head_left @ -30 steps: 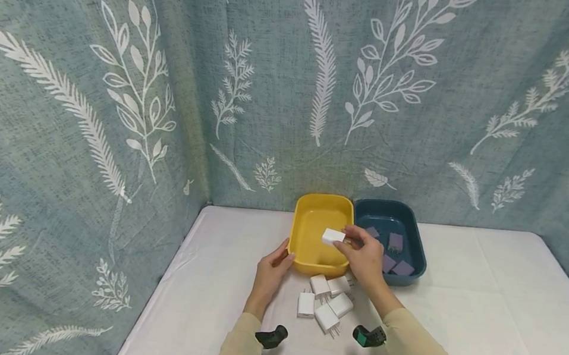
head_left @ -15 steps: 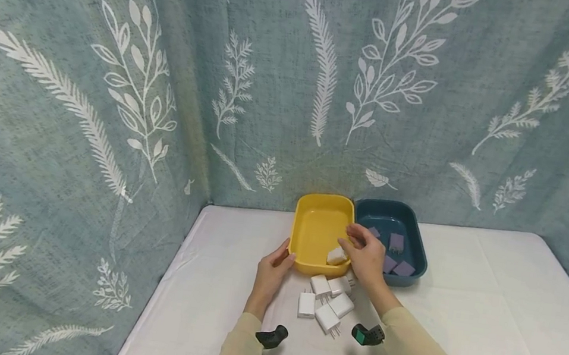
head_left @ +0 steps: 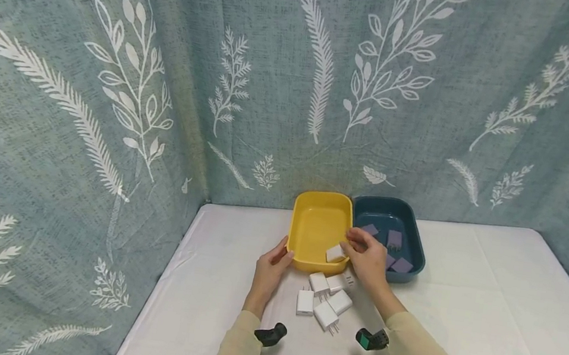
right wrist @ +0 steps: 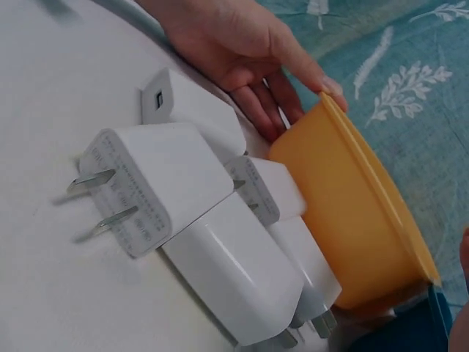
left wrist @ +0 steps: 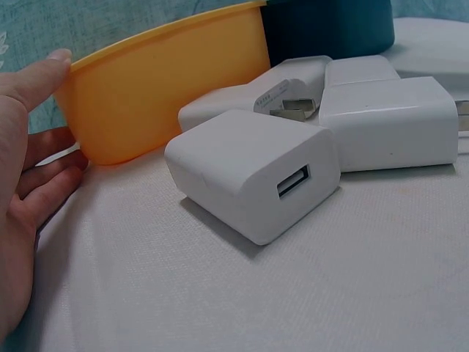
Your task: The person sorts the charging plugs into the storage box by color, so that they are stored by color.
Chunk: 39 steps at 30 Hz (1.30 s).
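My left hand [head_left: 270,268] rests at the near left corner of the yellow bin [head_left: 306,216]. In the left wrist view its thumb touches the rim and its loosely bent fingers lie against the outer wall. One white charger [head_left: 335,254] lies inside the bin, at its near right corner. My right hand [head_left: 367,262] hovers over the bin's right edge, thumb and fingertips beside that charger, apparently without gripping it; whether the thumb touches it I cannot tell. Several white USB charger plugs [left wrist: 253,172] lie on the table before the bin, some with metal prongs [right wrist: 99,220] showing.
Against the yellow bin's right side stands a dark blue bin [head_left: 418,249] holding several purple charger plugs [head_left: 394,240]. A white cloth covers the table [head_left: 484,300]. Patterned blue-green curtains [head_left: 275,80] hang behind and at the sides.
A second ago my right hand pinched the white charger above the yellow bin. The charger has since dropped into the near right corner, out of my fingers. My left hand has stayed put.
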Motion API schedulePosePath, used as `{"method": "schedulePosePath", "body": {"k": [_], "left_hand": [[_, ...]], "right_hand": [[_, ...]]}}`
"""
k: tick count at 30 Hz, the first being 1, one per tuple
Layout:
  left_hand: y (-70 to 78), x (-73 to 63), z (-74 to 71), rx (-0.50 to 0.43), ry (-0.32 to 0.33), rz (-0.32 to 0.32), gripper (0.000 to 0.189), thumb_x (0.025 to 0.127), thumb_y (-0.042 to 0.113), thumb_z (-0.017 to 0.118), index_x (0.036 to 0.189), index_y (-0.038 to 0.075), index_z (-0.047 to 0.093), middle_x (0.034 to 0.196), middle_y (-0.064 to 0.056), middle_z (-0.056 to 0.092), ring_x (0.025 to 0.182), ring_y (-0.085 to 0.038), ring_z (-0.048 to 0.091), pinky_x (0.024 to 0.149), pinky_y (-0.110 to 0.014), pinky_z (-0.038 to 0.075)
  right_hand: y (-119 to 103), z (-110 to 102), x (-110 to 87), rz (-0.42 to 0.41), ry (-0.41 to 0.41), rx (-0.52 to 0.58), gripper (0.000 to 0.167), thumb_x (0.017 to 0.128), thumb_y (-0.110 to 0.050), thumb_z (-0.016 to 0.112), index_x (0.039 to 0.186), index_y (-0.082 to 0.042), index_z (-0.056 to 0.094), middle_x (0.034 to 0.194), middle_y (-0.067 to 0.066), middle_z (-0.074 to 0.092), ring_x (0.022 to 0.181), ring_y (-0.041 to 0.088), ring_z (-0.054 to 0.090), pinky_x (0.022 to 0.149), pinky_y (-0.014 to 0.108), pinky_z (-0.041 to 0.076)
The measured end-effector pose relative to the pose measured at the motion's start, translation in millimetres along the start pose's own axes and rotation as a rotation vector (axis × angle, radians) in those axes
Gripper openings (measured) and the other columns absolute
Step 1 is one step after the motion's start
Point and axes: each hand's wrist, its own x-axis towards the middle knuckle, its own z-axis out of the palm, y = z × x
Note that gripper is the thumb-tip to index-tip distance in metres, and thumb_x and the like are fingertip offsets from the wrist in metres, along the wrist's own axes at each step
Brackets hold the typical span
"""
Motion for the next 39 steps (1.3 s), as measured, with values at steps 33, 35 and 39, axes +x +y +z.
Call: {"method": "schedulePosePath", "body": {"k": [33,35,39], "left_hand": [[28.3,-13.3,-5.7,-0.001,-0.029,-0.001,0.052,0.098,0.028,0.059,0.147,0.018,0.044,0.149,-0.005,0.048,0.136,-0.023,0.049,0.110,-0.036,0.044],[28.0,-13.0,-5.7,-0.004,-0.030,-0.003,0.052,0.098,0.028,0.059,0.147,0.018,0.044,0.149,-0.005,0.048,0.136,-0.023,0.048,0.111,-0.037,0.043],[27.6,-12.2,-5.4,-0.002,-0.029,-0.002,0.052,0.098,0.028,0.059,0.147,0.018,0.044,0.149,-0.006,0.048,0.136,-0.023,0.048,0.112,-0.038,0.043]], "right_hand": [[13.1,-6.2,-35.3,-0.038,-0.070,0.010,0.033,0.080,0.001,0.075,0.113,0.001,0.068,0.110,0.017,0.071,0.100,0.030,0.069,0.085,0.019,0.058],[13.7,-6.8,-36.5,-0.032,-0.076,0.011,0.033,0.081,0.000,0.076,0.113,0.001,0.068,0.111,0.017,0.071,0.101,0.029,0.069,0.085,0.019,0.058],[15.7,-8.3,-39.4,-0.016,-0.081,0.002,0.033,0.081,-0.004,0.077,0.112,-0.001,0.069,0.110,0.017,0.071,0.098,0.029,0.070,0.085,0.022,0.059]]}}
